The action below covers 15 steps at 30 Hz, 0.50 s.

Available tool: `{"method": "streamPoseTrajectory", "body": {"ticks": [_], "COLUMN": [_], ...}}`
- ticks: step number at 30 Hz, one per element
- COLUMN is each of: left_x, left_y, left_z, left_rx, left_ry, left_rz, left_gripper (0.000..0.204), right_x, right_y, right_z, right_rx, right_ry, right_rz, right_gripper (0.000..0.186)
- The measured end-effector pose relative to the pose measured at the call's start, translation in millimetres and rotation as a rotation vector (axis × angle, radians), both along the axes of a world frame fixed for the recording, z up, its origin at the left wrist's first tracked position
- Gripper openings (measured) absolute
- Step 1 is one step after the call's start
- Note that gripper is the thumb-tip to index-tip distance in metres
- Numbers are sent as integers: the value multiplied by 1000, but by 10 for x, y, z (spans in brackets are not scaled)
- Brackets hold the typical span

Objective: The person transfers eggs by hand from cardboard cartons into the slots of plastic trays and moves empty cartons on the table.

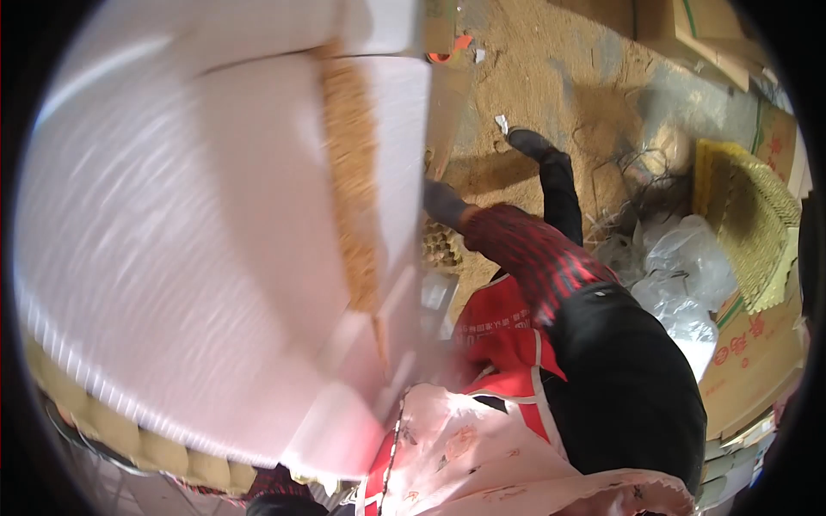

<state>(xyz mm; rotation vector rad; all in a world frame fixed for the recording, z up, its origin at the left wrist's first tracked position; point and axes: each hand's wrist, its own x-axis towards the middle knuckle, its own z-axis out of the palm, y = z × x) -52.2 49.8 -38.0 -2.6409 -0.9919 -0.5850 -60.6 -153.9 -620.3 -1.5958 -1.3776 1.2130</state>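
Large white foam blocks [224,215], blurred and split by seams and a long strip of brown granular material [348,198], fill the left half of the view. My right hand [446,203], in a dark covering below a red plaid sleeve, reaches to the blocks' right side; its fingertips are hidden at that edge. A honeycomb-like tray [443,245] lies below it. My left hand is out of sight; only its plaid sleeve [271,490] shows at the bottom, under the foam. Cardboard egg trays [129,430] show beneath the blocks' lower left edge.
Gritty floor [508,77] holds an orange-and-red roll [443,56] and my shoe [525,142]. At right are crumpled clear bags [684,258], wire [637,189], a yellowish textured sheet [740,215] and cardboard boxes [740,370]. More cardboard [697,39] is at top right.
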Motion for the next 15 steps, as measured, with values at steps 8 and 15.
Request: {"method": "streamPoseTrajectory", "body": {"ticks": [8, 15], "left_x": [-602, -723], "left_y": [55, -216], "left_z": [-82, 455], "left_rx": [65, -782], "left_ry": [-237, -1360], "left_rz": [172, 133], "left_gripper": [23, 54], "right_x": [1504, 2423], "right_y": [-1114, 527], "right_z": [1230, 4523], "right_rx": [-197, 496], "right_ry": [227, 200], "right_rz": [-644, -608], "right_gripper": [47, 38]}}
